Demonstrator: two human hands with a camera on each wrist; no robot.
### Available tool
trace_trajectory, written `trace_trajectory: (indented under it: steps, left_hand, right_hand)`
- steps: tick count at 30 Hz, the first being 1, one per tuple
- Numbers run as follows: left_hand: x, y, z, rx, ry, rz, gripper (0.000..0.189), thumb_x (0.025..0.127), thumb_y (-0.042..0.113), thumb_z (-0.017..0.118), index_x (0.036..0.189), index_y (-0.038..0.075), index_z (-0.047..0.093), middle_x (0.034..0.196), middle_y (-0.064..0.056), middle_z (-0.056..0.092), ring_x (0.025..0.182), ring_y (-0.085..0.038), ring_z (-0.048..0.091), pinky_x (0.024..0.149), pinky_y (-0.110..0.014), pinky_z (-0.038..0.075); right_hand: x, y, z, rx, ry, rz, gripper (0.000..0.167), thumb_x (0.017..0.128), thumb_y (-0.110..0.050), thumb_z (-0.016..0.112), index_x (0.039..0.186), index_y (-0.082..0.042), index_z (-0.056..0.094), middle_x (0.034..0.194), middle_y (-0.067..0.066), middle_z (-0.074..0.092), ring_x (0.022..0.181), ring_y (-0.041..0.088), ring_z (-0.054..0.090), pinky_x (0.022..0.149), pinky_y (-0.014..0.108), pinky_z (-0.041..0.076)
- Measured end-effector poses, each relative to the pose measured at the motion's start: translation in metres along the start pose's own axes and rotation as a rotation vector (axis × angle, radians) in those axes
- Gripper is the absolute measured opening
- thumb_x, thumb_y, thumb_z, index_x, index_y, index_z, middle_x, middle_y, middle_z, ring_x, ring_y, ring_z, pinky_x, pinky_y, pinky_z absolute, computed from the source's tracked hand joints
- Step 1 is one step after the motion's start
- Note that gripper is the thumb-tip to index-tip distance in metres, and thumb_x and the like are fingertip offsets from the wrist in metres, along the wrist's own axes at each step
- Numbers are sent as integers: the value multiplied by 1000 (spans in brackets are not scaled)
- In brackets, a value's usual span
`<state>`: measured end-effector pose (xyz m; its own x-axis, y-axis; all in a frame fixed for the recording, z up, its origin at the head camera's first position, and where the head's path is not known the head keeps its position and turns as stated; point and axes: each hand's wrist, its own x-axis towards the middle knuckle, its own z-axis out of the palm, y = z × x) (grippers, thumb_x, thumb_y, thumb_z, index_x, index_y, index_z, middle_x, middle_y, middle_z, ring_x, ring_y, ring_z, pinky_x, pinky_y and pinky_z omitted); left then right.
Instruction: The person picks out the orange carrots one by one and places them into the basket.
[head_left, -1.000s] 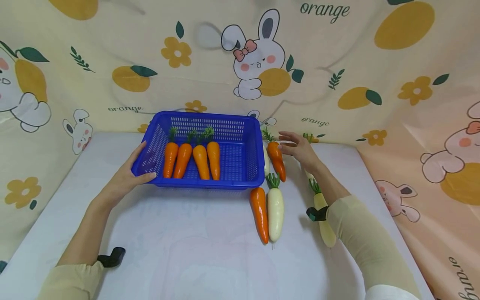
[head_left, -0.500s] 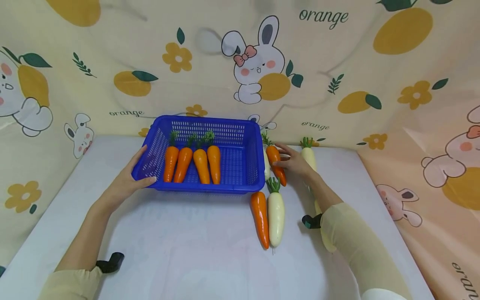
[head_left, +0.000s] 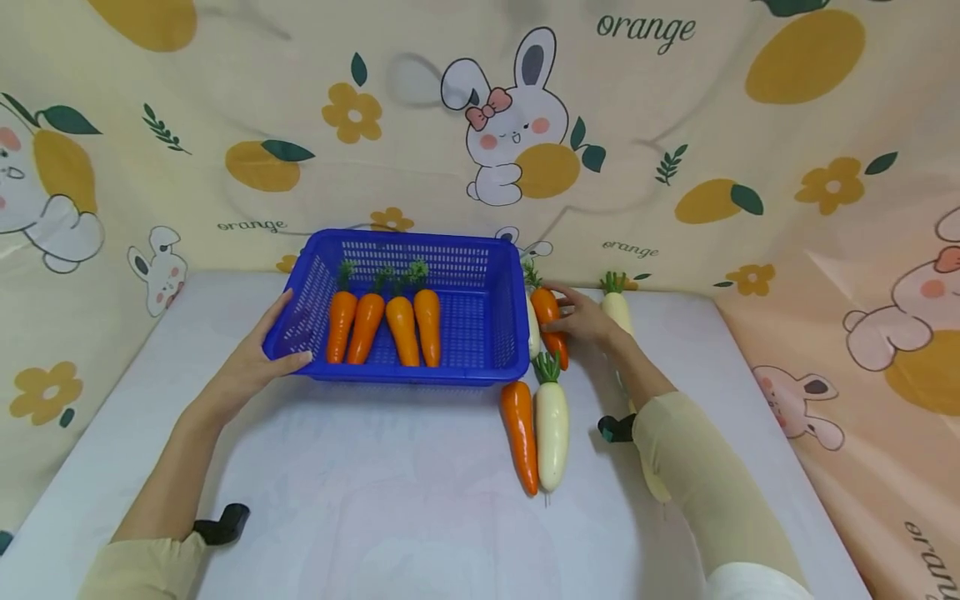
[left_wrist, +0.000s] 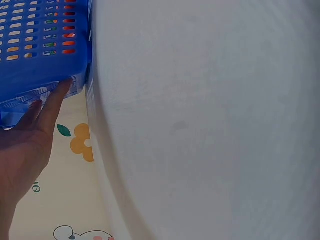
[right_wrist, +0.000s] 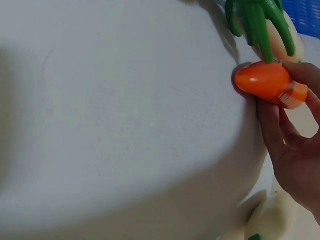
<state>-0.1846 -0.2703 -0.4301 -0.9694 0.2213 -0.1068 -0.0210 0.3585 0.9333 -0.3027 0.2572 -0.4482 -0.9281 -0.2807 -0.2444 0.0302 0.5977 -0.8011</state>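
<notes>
In the head view a blue plastic basket (head_left: 420, 374) stands at the back of the table, with several orange carrots (head_left: 367, 327) lying side by side in its left half. My left hand (head_left: 251, 354) rests against the basket's front left corner, thumb at the front rim and straight fingers along the left side. Right of the basket, my right hand (head_left: 588, 323) pinches another orange carrot (head_left: 547, 307) between thumb and fingers. The right wrist view shows this carrot (right_wrist: 262, 82) end-on, close over the white surface. A white radish (head_left: 533, 329) lies between it and the basket, partly hidden.
In front of the basket's right corner lie one more carrot (head_left: 520, 437) and a white radish (head_left: 552, 437) with green stalks. Farther right is another radish (head_left: 617, 310); the right forearm partly covers a pale one (head_left: 654, 479). A printed cloth (head_left: 420, 175) hangs behind the table.
My right hand has moved left and down onto the carrot beside the basket and now pinches it; the carrot has shifted slightly left. My left hand and the basket stay in place.
</notes>
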Motion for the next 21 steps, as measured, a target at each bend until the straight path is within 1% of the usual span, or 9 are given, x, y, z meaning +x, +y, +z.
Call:
trace_trajectory:
  steps: [2, 4, 6, 9, 12, 14, 16, 19, 21]
  left_hand:
    - [0, 0, 1, -6, -3, -4, 94, 95, 23, 67, 158, 44, 0, 167, -8, -5, 150, -41, 0, 115, -69, 5]
    - [-1, 0, 1, -10, -4, -8, 93, 96, 23, 66, 158, 44, 0, 167, -8, -6, 150, -41, 0, 115, -69, 5]
    - [-1, -1, 1, -7, -1, -10, 93, 96, 23, 66, 158, 44, 0, 167, -8, -6, 150, -42, 0, 115, -69, 5]
    - [-2, -1, 2, -7, 3, -7, 94, 95, 22, 67, 158, 43, 0, 167, -9, -6, 150, -41, -1, 115, -69, 4]
    - [-1, -1, 2, -6, 0, -4, 95, 95, 22, 67, 158, 43, 0, 167, -9, -6, 150, -42, -2, 115, -69, 4]
    - [0, -1, 3, -5, -1, -5, 95, 95, 23, 68, 158, 43, 0, 167, -9, -6, 150, -42, -2, 115, -69, 4]
    - [1, 0, 2, 3, 2, -7, 95, 95, 24, 68, 158, 44, 0, 167, -8, -6, 150, -42, -2, 114, -69, 5]
    - [1, 0, 0, 26, 7, -12, 95, 94, 26, 68, 158, 45, 0, 167, -7, -6, 150, -42, -2, 114, -70, 6]
    - [1, -1, -1, 48, 6, -19, 96, 94, 28, 69, 158, 43, -1, 167, -7, -6, 150, -42, -2, 113, -71, 6]
  right_hand:
    - [-2, 3, -2, 39, 10, 9, 78, 89, -16, 73, 156, -26, 33, 149, 22, 40, 132, 41, 43, 108, 56, 39]
    - [-5, 4, -4, 85, 23, 36, 77, 89, -16, 73, 155, -30, 34, 150, 22, 39, 132, 40, 44, 109, 55, 38]
    - [-9, 1, -5, 133, 22, 52, 78, 89, -15, 73, 155, -29, 33, 151, 23, 37, 131, 41, 45, 110, 54, 38]
    - [-16, -8, -7, 234, 9, 80, 79, 89, -12, 72, 156, -27, 31, 151, 25, 37, 127, 40, 48, 107, 49, 44]
    - [-24, -18, -10, 320, -3, 78, 80, 91, -7, 69, 158, -23, 27, 149, 27, 37, 121, 39, 52, 96, 40, 53]
    - [-27, -22, -12, 340, 7, 63, 80, 93, -7, 68, 158, -24, 25, 149, 25, 38, 117, 36, 54, 89, 33, 56]
    - [-28, -25, -14, 350, 21, 40, 79, 94, -9, 67, 158, -26, 24, 148, 24, 38, 114, 34, 55, 85, 30, 56]
    - [-28, -31, -14, 356, 31, 12, 77, 95, -13, 67, 157, -31, 25, 147, 21, 40, 113, 32, 57, 88, 32, 56]
    - [-29, -39, -13, 347, 29, 1, 77, 95, -17, 69, 157, -33, 26, 145, 19, 41, 113, 31, 58, 91, 34, 56]
